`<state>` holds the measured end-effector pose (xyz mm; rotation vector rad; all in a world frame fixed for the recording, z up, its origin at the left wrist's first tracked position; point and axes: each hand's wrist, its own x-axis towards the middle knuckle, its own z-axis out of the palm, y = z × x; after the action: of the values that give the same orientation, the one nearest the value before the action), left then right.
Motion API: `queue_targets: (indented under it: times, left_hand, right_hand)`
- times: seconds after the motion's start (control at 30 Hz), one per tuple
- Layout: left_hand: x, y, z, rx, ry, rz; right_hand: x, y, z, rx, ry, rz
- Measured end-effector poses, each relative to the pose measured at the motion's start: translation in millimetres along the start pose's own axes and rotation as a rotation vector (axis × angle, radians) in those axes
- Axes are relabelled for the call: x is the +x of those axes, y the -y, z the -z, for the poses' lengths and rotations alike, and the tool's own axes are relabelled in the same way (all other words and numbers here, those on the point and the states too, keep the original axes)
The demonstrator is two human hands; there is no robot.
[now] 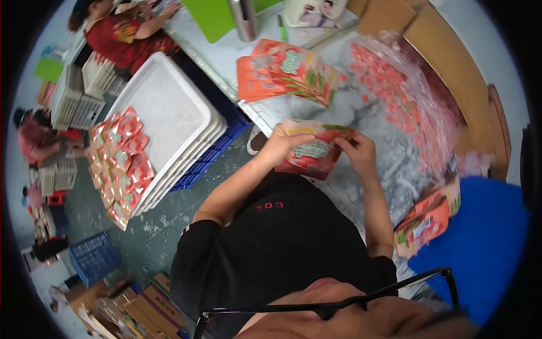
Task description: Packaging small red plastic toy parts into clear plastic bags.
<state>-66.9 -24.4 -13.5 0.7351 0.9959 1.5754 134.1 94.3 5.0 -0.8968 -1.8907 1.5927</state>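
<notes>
Both hands on one red snack pouch.
Left hand (284, 142) and right hand (357, 151) grasping red pouch (312, 153) at top edge; pouch stack (282, 72) beyond it on marbled surface (389, 152).

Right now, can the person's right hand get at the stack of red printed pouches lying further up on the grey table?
Probably yes: the stack of red printed pouches lies just beyond the right hand, with bare table between, but both hands hold a red pouch.

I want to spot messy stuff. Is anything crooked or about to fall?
Yes. The red packets piled at the end of the white trays lie crooked and hang over the edge, so they look ready to slip.
</notes>
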Motion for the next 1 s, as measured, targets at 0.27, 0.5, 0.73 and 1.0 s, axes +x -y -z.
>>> queue_targets:
  times: [0.27,0.5,0.73,1.0]
  left_hand:
    - [2,8,17,-0.165,-0.064,0.212]
    - [5,27,5,-0.067,-0.198,0.09]
    - [2,44,6,0.098,-0.282,0.117]
    - [8,90,20,0.643,-0.472,-0.12]
  right_hand:
    - [-8,-28,-21,0.176,-0.174,0.051]
    - [-8,-30,-32,0.303,-0.171,-0.056]
    - [-11,-62,-29,0.575,-0.243,-0.02]
    - [4,-78,-53,0.684,-0.434,-0.038]
